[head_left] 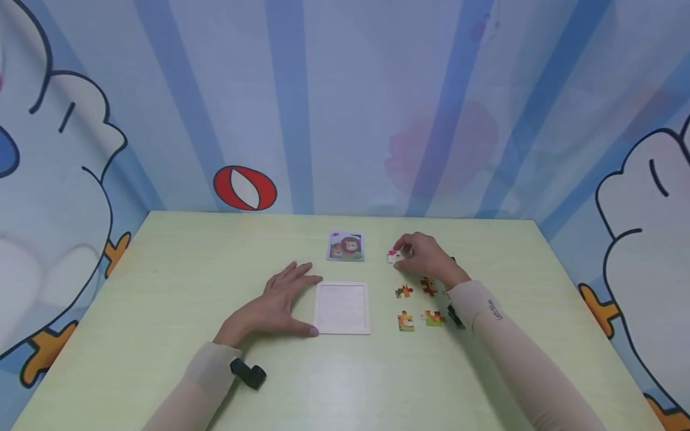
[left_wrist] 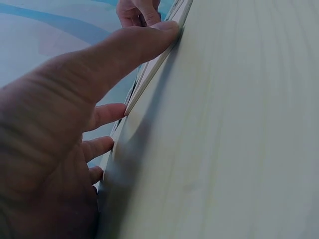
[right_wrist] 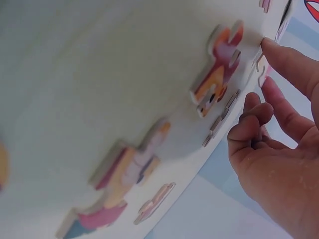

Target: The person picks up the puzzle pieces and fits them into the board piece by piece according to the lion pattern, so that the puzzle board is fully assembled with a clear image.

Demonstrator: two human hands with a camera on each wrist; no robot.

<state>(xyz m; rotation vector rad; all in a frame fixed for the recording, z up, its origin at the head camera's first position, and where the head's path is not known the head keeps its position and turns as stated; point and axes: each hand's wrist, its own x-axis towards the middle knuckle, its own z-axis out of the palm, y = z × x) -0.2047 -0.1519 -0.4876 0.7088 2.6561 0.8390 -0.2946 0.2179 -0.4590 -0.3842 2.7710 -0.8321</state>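
Note:
A white puzzle frame (head_left: 342,308) lies flat in the middle of the table, its inside bare. My left hand (head_left: 277,306) rests at its left side, fingers spread, thumb and index fingertip touching the frame's corners. Beyond the frame and to its right, my right hand (head_left: 429,258) pinches a white-and-pink puzzle piece (head_left: 393,257) between thumb and index finger, at the table surface. In the right wrist view that piece (right_wrist: 261,69) shows between the two fingertips, the other fingers curled in. Nearer me lie an orange piece (head_left: 406,321) and a yellow-red piece (head_left: 433,318).
A square picture with a lion (head_left: 345,246) lies behind the frame. More loose pieces, such as a small orange one (head_left: 403,291) and a red-brown one (head_left: 428,286), lie below the right hand; its forearm partly covers others. A patterned curtain (head_left: 345,108) hangs behind the table (head_left: 215,245).

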